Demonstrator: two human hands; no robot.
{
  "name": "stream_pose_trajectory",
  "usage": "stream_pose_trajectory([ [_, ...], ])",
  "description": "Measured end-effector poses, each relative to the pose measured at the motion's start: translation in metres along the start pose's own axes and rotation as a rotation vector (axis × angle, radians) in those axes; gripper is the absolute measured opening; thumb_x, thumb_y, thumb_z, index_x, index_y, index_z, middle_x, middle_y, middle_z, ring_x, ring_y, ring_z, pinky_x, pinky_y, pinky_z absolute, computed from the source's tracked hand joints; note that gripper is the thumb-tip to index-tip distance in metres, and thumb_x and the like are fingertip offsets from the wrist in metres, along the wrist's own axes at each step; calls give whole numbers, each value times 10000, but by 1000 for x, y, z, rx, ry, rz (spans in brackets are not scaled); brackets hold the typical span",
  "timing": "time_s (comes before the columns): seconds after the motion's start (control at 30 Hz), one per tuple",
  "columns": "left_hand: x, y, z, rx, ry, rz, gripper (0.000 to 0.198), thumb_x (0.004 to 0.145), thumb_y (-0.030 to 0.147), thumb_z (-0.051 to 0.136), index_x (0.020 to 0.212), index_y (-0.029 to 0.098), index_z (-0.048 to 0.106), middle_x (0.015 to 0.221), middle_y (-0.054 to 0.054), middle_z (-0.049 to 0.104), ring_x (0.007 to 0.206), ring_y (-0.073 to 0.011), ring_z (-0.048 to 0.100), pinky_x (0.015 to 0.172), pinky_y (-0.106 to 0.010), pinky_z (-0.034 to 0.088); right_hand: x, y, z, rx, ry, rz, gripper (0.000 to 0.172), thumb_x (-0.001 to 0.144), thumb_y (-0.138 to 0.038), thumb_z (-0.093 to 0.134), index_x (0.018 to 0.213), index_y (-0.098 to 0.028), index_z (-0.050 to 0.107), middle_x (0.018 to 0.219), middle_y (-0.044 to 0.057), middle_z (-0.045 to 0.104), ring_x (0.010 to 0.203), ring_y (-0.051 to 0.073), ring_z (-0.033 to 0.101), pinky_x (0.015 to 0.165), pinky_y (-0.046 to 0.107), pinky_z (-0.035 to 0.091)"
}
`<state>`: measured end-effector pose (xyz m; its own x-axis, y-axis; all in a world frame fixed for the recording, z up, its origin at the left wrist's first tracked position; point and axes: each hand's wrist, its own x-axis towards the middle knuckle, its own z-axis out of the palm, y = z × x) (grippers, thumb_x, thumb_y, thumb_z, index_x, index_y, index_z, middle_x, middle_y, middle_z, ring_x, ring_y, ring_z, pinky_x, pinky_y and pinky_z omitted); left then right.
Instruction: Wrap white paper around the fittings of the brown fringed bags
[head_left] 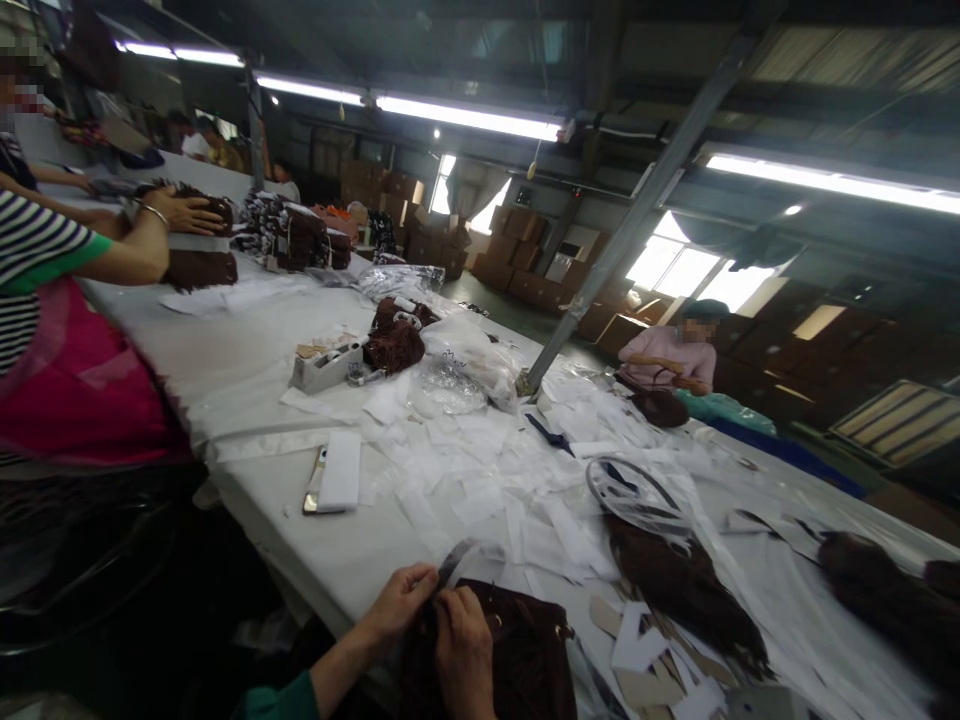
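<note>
A dark brown bag (532,640) with small metal eyelets lies at the table's near edge, right in front of me. Its handle (472,558), which looks wrapped in pale clear film, arches up from the top. My left hand (401,600) pinches the base of this handle between thumb and fingers. Close beside it, my right hand (465,645) reaches over the bag's upper edge with curled fingers; what its fingertips grip is hidden. Further right, another brown bag (675,575) with wrapped handles (637,495) lies on the table.
White paper slips (480,480) are strewn over the table (255,500). A phone (311,490) lies under a white packet, near a tape dispenser (328,368). A slanted metal post (630,230) rises beyond. At left, a person in striped sleeves (52,240) handles brown goods; another sits opposite.
</note>
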<state>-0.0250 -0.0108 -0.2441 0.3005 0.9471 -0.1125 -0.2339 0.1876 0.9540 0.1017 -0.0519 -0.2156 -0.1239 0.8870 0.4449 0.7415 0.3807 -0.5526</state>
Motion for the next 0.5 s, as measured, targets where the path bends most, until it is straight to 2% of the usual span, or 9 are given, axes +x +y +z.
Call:
stream_pose_trajectory([
  [0.1,-1,-1,2,31,15,47,529,759,673,552,681,151,516,637,50,405,537,-83,387,440,-195,347,-2,0,-4,166,38,185,324,929,-418,448,762,-213,637,737,26,640,678,173,608,643,252,464],
  [0.2,-6,5,2,158,-23,135,506,818,641,495,778,150,611,789,-8,497,673,-139,499,486,-219,408,5,5,-13,337,121,504,459,855,-589,492,724,-181,658,662,31,656,641,191,611,597,260,469],
  [0.3,-11,14,3,399,-133,296,417,903,517,429,838,179,664,880,-35,533,816,-172,539,705,-277,463,20,12,-24,609,94,811,567,735,-704,555,621,-153,626,554,33,621,565,201,600,538,285,476],
  [0.37,-14,18,4,510,-193,351,361,922,447,420,859,197,674,906,-38,539,859,-174,538,809,-296,437,30,16,-32,875,78,922,534,659,-669,667,711,-138,648,629,45,666,609,215,635,591,316,516],
  [0.43,-15,18,4,564,-209,351,340,928,417,408,885,207,673,922,-41,535,869,-176,539,809,-292,431,38,20,-42,1108,115,951,499,604,-568,771,838,-142,655,786,63,713,738,225,674,696,343,546],
  [0.5,-14,16,3,587,-175,339,355,936,414,388,869,204,668,905,-41,529,848,-173,541,789,-286,432,42,23,-53,1229,183,952,501,555,-495,828,877,-157,646,896,71,721,856,223,678,771,339,551],
])
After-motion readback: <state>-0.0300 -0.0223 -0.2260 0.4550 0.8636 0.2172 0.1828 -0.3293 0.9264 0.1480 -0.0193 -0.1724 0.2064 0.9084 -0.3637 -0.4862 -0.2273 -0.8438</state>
